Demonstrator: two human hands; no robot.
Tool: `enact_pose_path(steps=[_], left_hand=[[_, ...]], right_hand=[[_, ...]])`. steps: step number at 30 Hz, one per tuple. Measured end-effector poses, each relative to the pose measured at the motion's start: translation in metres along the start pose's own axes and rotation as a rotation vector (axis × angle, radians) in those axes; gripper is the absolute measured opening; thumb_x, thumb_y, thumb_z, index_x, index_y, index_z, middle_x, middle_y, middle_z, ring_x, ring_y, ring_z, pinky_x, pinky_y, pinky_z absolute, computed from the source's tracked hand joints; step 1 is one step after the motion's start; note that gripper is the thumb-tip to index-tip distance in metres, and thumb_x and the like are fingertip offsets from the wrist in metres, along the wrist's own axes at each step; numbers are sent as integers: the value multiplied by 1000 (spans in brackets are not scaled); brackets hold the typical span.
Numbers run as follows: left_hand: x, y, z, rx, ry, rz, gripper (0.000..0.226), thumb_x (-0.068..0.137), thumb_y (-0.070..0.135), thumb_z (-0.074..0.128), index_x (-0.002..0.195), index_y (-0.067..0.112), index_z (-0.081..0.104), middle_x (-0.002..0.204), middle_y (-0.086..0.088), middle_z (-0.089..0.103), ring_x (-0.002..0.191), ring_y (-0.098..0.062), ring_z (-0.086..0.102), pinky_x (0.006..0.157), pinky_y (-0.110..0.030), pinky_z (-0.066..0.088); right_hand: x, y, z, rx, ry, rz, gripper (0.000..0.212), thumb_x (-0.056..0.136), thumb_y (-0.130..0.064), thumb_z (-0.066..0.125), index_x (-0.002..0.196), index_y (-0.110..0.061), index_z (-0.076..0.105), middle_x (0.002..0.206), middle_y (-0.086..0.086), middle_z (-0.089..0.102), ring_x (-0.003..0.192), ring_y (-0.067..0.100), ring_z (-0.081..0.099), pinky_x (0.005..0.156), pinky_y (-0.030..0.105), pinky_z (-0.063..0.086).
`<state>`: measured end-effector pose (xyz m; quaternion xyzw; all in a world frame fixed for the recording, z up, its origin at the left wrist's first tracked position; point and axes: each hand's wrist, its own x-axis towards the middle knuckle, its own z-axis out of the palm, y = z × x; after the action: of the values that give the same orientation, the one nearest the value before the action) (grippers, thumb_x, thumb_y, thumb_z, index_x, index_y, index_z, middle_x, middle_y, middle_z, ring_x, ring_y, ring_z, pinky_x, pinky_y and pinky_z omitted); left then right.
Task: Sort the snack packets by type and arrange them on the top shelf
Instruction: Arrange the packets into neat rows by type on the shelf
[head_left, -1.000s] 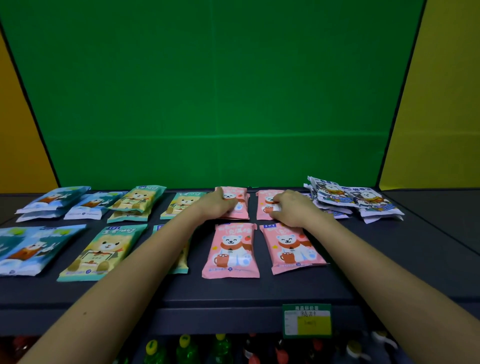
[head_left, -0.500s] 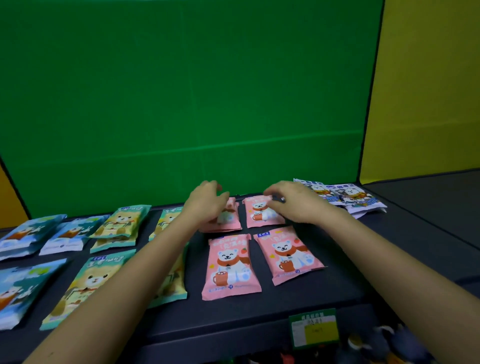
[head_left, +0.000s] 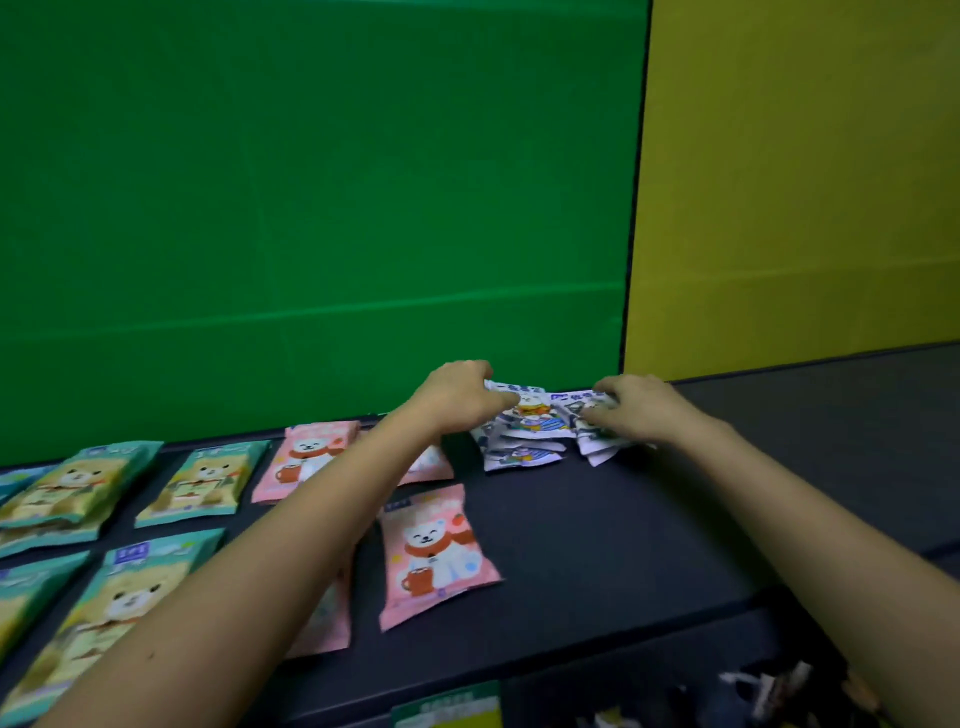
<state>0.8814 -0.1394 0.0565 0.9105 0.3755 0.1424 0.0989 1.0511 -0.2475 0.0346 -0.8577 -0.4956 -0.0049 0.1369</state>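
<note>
White-and-blue packets (head_left: 524, 434) lie in a loose, overlapping heap at the far right of the top shelf (head_left: 597, 530), to the right of the pink packets (head_left: 436, 551) and green packets (head_left: 202, 483), which lie flat in rows by type. To do this step well, I judge that I should lift one packet at a time off the heap rather than drag it whole, and lay each flat in a matching row. Fingers (head_left: 488, 370) of my left hand (head_left: 457, 395) are curled and pinch the topmost packet at the heap's left, while those of my right hand (head_left: 641, 413) are curled round the packets at its right.
</note>
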Motion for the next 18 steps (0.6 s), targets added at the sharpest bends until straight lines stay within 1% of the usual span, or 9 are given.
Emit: enact_pose_path(steps=[3, 5, 6, 7, 8, 9, 11, 15, 18], left_hand=[[17, 29, 16, 122, -10, -45, 64, 87, 54, 48, 128, 5, 50, 136, -19, 48, 125, -33, 44, 99, -36, 40], [24, 45, 30, 226, -31, -140, 69, 83, 61, 49, 125, 7, 53, 135, -18, 47, 126, -33, 40, 97, -38, 40], [26, 51, 35, 267, -38, -191, 71, 81, 63, 49, 126, 8, 52, 135, -17, 46, 126, -31, 39, 97, -38, 40], [27, 56, 39, 292, -39, -237, 72, 80, 65, 49, 127, 9, 52, 135, -16, 45, 126, -30, 38, 96, -38, 40], [28, 60, 42, 303, -34, -276, 73, 79, 65, 50, 127, 10, 52, 134, -15, 46, 125, -29, 38, 94, -37, 40], [30, 62, 43, 309, -27, -306, 72, 77, 65, 52, 125, 11, 53, 132, -14, 47, 123, -29, 39, 92, -36, 41], [33, 68, 45, 318, -19, -345, 66, 74, 62, 57, 118, 12, 57, 125, -12, 51, 117, -27, 46, 87, -34, 43], [36, 76, 50, 300, -4, -375, 56, 72, 55, 62, 107, 11, 62, 116, -8, 58, 105, -24, 57, 74, -30, 47], [32, 77, 47, 288, 32, -384, 63, 75, 59, 59, 111, 8, 61, 120, -12, 58, 110, -28, 56, 81, -33, 48]], right_hand=[[10, 6, 5, -48, -31, 3, 56, 81, -62, 52, 99, -10, 64, 106, 12, 61, 97, 29, 56, 77, 34, 46], [13, 7, 8, -85, -10, 1, 52, 76, -66, 53, 71, -14, 53, 89, 8, 54, 83, 27, 52, 61, 29, 39], [14, 6, 8, -101, -3, -14, 50, 76, -64, 54, 66, -16, 45, 87, 7, 53, 81, 27, 51, 57, 28, 35], [16, 5, 8, -116, -8, -27, 46, 77, -60, 54, 68, -16, 45, 91, 8, 54, 84, 27, 52, 59, 27, 35], [17, 5, 9, -126, -30, -36, 42, 78, -57, 54, 79, -15, 52, 100, 10, 56, 92, 28, 54, 65, 29, 38], [19, 4, 9, -127, -58, -40, 47, 79, -56, 54, 98, -13, 55, 112, 11, 56, 103, 29, 55, 74, 32, 39], [20, 3, 10, -119, -91, -24, 66, 79, -56, 55, 126, -11, 44, 129, 10, 51, 118, 31, 50, 82, 34, 39], [22, 10, 17, -78, -75, -20, 71, 78, -56, 55, 131, -12, 38, 132, 13, 49, 121, 33, 47, 87, 36, 42], [20, 14, 15, -44, -33, -49, 72, 81, -57, 54, 132, -9, 37, 134, 15, 46, 124, 34, 44, 91, 37, 42]])
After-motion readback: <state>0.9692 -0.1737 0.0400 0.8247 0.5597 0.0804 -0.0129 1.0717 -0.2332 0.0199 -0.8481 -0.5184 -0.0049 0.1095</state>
